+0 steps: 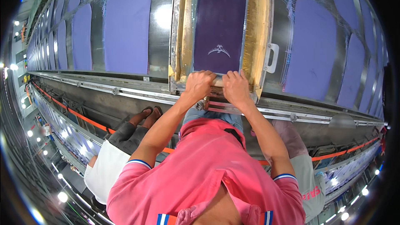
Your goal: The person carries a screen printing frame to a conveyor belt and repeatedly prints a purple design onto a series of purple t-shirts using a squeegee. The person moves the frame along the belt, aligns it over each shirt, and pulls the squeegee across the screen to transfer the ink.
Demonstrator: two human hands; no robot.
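A long print table (158,37) runs across the view, bearing a row of purple fabric panels (127,27) on its metal top; rails run along its near edge, and ceiling lights show at the rim of the picture.

A wooden screen frame (258,29) lies on the table straight ahead of the person. Its long axis runs away from the body, across the table. The mesh inside is dark purple with a small pale motif near the near end. A white handle (271,57) projects from the frame's right side.

The left hand (199,84) and right hand (234,86) sit side by side, nearly touching, at the near edge of the frame. Both are closed over a pale bar, apparently a squeegee (218,81), lying crosswise to the frame's long axis. The rest of the frame extends away from the hands. Both are equally near.

Two other persons stand close by: bare legs in sandals (151,111) at the left, a grey-clad shoulder at the right.
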